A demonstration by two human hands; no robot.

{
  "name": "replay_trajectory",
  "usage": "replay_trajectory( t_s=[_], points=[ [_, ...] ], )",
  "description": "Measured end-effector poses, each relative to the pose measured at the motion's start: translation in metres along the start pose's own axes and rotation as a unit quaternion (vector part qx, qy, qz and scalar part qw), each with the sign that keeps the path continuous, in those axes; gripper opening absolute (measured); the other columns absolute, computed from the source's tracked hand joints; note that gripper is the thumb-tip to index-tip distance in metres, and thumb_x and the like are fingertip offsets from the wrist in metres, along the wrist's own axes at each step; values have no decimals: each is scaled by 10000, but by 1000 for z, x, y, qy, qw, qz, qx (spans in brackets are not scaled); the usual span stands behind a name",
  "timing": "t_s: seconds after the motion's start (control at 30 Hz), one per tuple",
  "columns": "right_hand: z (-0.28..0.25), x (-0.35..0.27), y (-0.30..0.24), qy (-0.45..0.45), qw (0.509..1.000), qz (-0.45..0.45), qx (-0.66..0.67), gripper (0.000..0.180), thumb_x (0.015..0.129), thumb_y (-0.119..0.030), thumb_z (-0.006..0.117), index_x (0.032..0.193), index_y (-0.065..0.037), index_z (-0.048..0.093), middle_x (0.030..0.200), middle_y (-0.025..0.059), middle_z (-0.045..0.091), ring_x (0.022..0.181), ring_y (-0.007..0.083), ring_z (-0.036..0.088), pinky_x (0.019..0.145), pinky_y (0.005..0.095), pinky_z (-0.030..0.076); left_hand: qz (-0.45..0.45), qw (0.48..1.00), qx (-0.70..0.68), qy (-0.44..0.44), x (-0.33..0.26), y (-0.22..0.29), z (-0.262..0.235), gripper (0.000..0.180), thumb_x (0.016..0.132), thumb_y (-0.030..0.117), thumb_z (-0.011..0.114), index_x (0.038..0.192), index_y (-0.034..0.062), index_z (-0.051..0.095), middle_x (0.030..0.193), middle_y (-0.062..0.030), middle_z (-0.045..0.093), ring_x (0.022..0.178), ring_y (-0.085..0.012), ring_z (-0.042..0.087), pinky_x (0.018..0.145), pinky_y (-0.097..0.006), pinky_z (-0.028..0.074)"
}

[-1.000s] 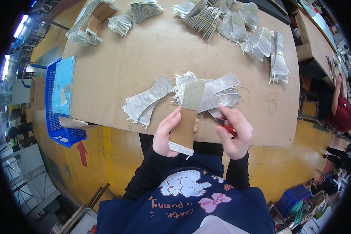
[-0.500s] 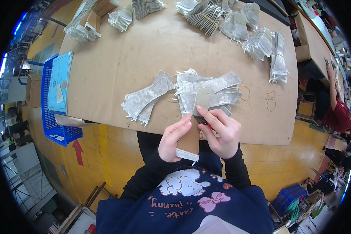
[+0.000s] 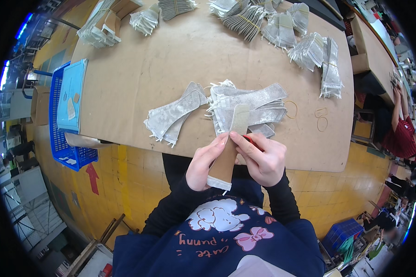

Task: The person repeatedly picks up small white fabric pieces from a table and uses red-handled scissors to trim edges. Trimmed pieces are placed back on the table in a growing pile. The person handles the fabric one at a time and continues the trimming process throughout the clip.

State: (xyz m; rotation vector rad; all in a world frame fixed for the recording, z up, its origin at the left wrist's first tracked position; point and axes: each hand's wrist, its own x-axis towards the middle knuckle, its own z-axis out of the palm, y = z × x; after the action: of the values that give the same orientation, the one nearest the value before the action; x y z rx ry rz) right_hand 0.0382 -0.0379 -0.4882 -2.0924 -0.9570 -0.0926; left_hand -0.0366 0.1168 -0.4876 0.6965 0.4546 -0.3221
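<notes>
hands nearly closed: left hand (image 3: 201, 164) curls round one side of a tan-and-grey fabric piece (image 3: 224, 161); right hand (image 3: 266, 162) grips a partly hidden red tool (image 3: 250, 138), fingertips at the piece. it looks light and pliable, best held by its long sides. beyond, grey pieces (image 3: 250, 98) crowd the near edge of the table (image 3: 138, 74); bare surface opens leftward.

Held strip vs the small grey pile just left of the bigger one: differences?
Colour: the held strip is mostly brown with a pale tip; the left grey pile is mottled silvery grey.
Count: the held strip looks like one piece; the left grey pile overlaps several.
Support: the left hand grips the held strip; the left grey pile lies on the table.
Shared: white threads at one end.
</notes>
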Motion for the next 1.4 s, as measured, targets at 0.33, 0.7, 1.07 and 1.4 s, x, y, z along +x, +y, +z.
replay_trajectory(
  t_s=[0.33, 0.7, 1.07, 1.4],
  points=[
    [5, -12, 1, 24, 967, 97, 234, 309, 777, 2, 637, 1082, -37, 664, 731, 52, 604, 529, 96, 535, 474, 225, 408, -41, 999, 13, 8, -2, -1, -9, 454, 975, 284, 399, 1282, -47, 440, 1088, -114, 580, 858, -145, 601, 738, -254, 479],
    [-30, -19, 19, 159, 923, 246, 249, 417, 840, -43, 582, 1256, -54, 555, 829, 44, 592, 521, 55, 432, 468, 189, 353, -14, 997, -67, -21, 0, 8, -9, 432, 964, 287, 394, 1233, -43, 469, 998, -129, 598, 817, -181, 620, 676, -274, 507],
    [0, -16, 8, 76, 996, 9, 54, 376, 712, -10, 685, 1083, -70, 672, 752, 63, 599, 541, 185, 545, 482, 271, 425, -55, 992, -116, 3, -1, 4, -9, 371, 959, 285, 417, 1162, -19, 483, 874, -111, 610, 740, -228, 645, 601, -302, 523],
    [6, -21, 11, 74, 994, 68, 34, 388, 697, 34, 691, 1077, -43, 669, 767, 91, 620, 564, 191, 568, 521, 273, 450, -47, 989, -142, 13, 5, 0, -8, 357, 969, 282, 398, 1136, -20, 494, 936, -127, 613, 763, -220, 643, 639, -305, 533]
  ],
)
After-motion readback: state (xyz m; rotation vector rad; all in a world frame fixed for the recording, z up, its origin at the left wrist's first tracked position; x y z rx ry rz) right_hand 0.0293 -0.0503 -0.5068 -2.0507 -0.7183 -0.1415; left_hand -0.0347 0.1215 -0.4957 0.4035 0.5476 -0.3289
